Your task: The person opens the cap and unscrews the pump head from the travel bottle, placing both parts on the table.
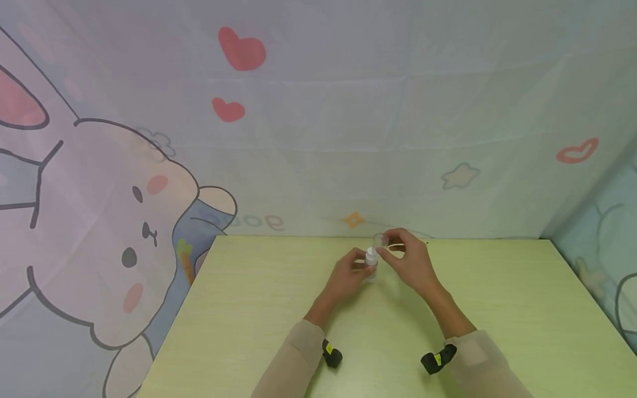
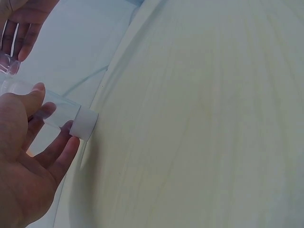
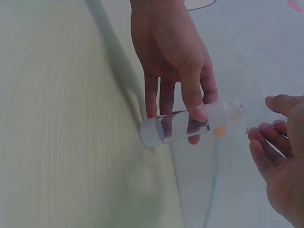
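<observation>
My left hand [image 1: 349, 276] gripping a clear bottle [image 3: 183, 128] around its middle, my right hand [image 1: 412, 260] pinching a clear cap [image 1: 380, 240] near the bottle's top

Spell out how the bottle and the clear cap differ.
Size: the bottle is much longer than the short clear cap.
Colour: the bottle has a white base and a whitish neck, while the clear cap looks see-through throughout.
Hold: the left hand grips the bottle, whereas the right hand holds the clear cap near the bottle's top.
Shared: both have see-through walls.
</observation>
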Demonstrator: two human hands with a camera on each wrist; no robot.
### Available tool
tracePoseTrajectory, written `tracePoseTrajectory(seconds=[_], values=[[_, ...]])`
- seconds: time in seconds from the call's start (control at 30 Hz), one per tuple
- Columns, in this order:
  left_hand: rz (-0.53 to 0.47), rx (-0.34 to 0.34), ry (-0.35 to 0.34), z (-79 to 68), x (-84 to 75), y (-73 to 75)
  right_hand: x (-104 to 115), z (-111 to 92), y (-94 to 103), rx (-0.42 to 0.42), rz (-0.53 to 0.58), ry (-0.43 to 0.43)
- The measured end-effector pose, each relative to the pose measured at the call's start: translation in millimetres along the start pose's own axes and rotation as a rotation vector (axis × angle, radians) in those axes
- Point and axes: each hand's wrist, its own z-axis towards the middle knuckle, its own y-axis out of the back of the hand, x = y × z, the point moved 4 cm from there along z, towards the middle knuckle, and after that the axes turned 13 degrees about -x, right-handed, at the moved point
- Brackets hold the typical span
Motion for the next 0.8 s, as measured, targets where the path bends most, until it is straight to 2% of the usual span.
tracePoseTrajectory(seconds=[0.8], values=[[0.018, -0.007, 0.003, 0.4, 0.2, -0.3, -6.4, 0.5, 6.9, -0.013, 0.003, -0.021]])
